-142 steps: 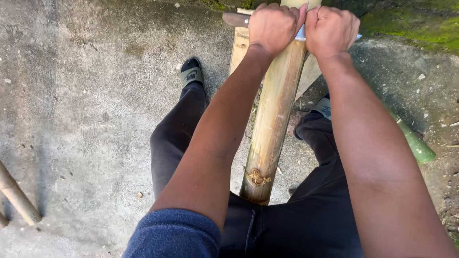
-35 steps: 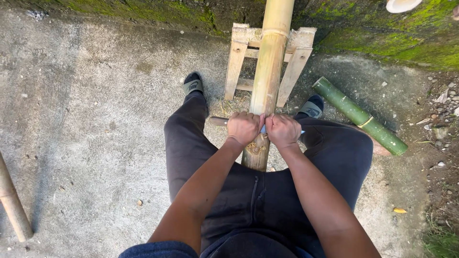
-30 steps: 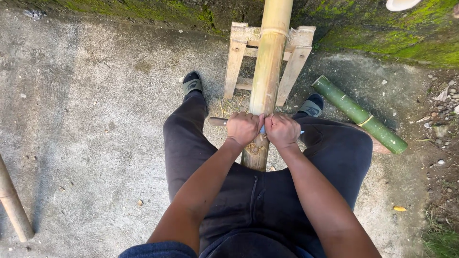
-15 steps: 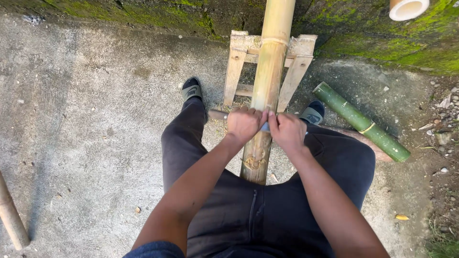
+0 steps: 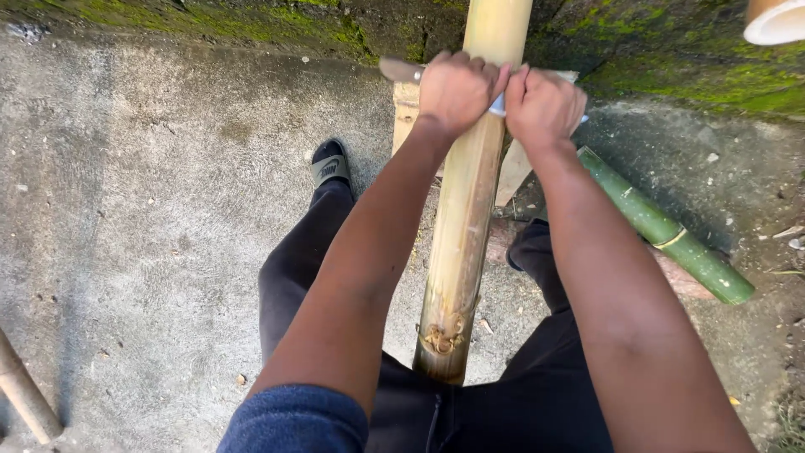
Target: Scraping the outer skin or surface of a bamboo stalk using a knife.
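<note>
— Between the person's legs, what is being worked on?

— A long yellowish bamboo pole (image 5: 465,218) is laid lengthwise away from the body, its near cut end resting by the lap and its far part carried over a small wooden stand (image 5: 408,109) at the foot of a mossy wall (image 5: 671,59). A blade (image 5: 401,70) is laid crosswise over the pole, near its far part.

— How is the blade held?

— It is gripped at both ends. The left hand (image 5: 457,88) is closed in a fist around the left part, with a dull metal tip left showing beyond the knuckles. The right hand (image 5: 545,105) is closed around the other end, where a pale bit can be seen past the fingers. Such a two-handed grip, it is judged, lets the edge be kept square to the pole and pressed evenly. The pole seems to be propped and straddled so that it is kept from rolling.

— And the pole's surface?

— It is pale tan with faint lengthwise streaks and looks dry. A rough knot with curled fibres is seen close to the near end. Whether the skin is scraped cannot be told.

— What lies around it?

— A green bamboo piece (image 5: 667,231) is lying on the concrete floor (image 5: 151,210) to the right, apart from the pole. A black sandal (image 5: 329,164) is worn on the left foot. Another pole's end (image 5: 23,394) is seen at the lower left, and a cut tube end (image 5: 776,21) at the top right.
</note>
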